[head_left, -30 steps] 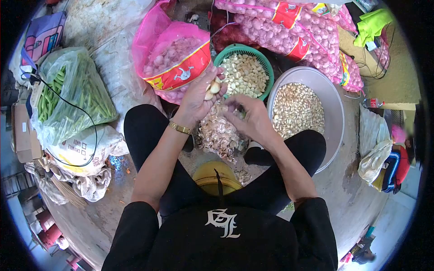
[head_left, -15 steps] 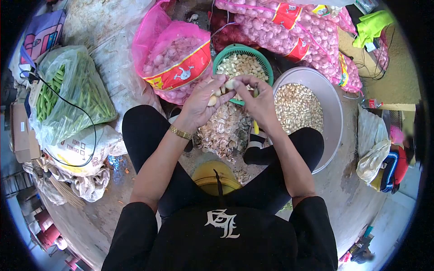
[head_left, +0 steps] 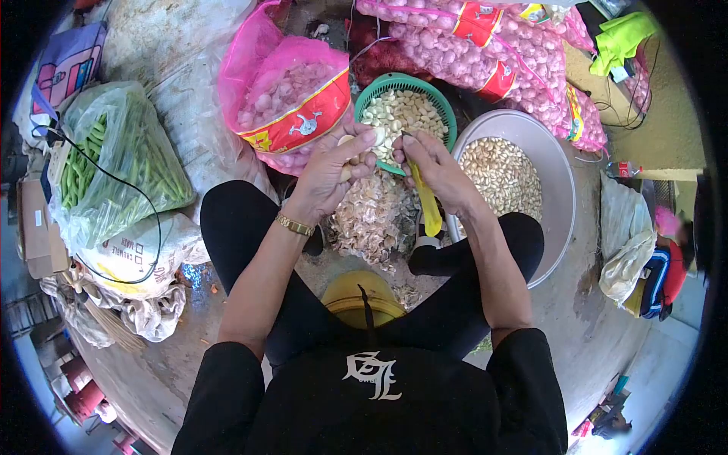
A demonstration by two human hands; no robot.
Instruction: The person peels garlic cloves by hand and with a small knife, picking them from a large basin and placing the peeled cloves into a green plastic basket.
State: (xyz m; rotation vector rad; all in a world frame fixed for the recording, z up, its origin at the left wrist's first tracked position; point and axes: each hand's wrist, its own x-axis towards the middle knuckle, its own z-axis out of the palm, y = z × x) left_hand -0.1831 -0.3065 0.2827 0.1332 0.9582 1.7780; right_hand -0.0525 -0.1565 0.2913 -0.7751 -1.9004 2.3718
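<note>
My left hand (head_left: 326,173) is closed around several garlic cloves (head_left: 346,173), with a pale one by the thumb tip. In my right hand (head_left: 444,178) is a small knife (head_left: 428,203), its yellow handle pointing down toward me and its dark tip near the left fingers. Both hands are above the near rim of a green basket (head_left: 453,125) holding peeled cloves (head_left: 413,114). Below them lies a heap of garlic skins (head_left: 371,216). Right of my right hand stands a pale basin (head_left: 560,189) with many cloves (head_left: 500,178).
An open pink net bag of garlic (head_left: 296,87) stands behind my left hand. More full garlic bags (head_left: 485,45) lie at the back right. A plastic bag of green beans (head_left: 125,152) is at left. Between my knees is a yellow bucket-like object (head_left: 364,296).
My hands have drawn slightly apart, where both fingertips met at a clove before. The knife in my right hand has turned, so its yellow handle now shows in full.
</note>
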